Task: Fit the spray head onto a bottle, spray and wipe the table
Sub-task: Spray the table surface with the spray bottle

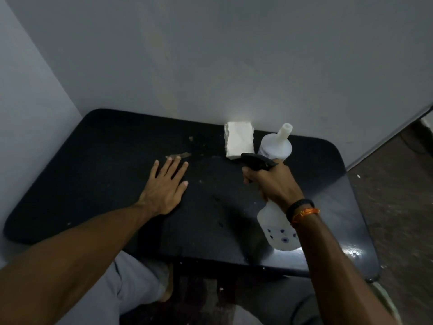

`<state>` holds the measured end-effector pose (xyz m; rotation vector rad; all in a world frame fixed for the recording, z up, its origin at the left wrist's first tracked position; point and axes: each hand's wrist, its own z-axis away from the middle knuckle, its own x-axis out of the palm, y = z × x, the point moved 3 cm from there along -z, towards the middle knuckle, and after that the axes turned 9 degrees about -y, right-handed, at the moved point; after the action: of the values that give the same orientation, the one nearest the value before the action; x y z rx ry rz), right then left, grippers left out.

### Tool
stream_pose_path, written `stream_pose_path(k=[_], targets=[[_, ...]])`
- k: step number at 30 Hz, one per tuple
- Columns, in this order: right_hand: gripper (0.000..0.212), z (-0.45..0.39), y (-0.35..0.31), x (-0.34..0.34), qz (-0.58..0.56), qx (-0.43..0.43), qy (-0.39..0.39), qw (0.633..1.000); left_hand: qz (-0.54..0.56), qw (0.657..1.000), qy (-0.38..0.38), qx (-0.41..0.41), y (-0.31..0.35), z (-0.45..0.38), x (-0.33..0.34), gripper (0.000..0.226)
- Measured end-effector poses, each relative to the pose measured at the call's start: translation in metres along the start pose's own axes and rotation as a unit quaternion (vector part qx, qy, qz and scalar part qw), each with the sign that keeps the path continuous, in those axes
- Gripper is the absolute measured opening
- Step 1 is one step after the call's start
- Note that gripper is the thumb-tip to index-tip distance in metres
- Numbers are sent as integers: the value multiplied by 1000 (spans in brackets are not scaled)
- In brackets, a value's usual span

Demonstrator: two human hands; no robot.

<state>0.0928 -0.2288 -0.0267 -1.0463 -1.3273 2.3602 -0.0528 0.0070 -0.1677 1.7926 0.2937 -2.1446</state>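
My right hand (273, 181) grips the neck of a white spray bottle (278, 231) with a black spray head (256, 161) fitted on it; the nozzle points left over the black table (98, 146). The bottle is held above the table's right part, its body hanging below my wrist. My left hand (165, 186) lies flat on the table, fingers spread, holding nothing. A white folded cloth (239, 141) rests at the back of the table by the wall. A second white bottle (277, 145) with a bare neck and no head stands just right of the cloth.
Brownish smears (179, 156) and small specks mark the table surface beyond my left fingers. A grey wall (210, 66) rises directly behind the table and on the left. Bare floor (398, 195) lies to the right. My knees show below the front edge.
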Motion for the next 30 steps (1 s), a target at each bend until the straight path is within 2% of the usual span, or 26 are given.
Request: stream_pose_path(k=[7, 16, 22, 24, 26, 30], targets=[[18, 16, 7, 7, 70, 11, -25, 997, 30, 999, 22, 9, -6, -2, 6, 64], [24, 29, 18, 14, 68, 42, -41, 996, 41, 999, 27, 22, -7, -4, 6, 59], [32, 31, 31, 14, 143, 68, -37, 987, 50, 998, 36, 21, -5, -2, 2, 58], [32, 32, 37, 9, 164, 81, -30, 983, 54, 998, 33, 22, -6, -2, 2, 57], [40, 34, 43, -2, 166, 97, -9, 981, 57, 997, 35, 24, -5, -3, 1, 57], [46, 37, 50, -28, 105, 123, 54, 985, 58, 997, 36, 25, -5, -2, 1, 58]])
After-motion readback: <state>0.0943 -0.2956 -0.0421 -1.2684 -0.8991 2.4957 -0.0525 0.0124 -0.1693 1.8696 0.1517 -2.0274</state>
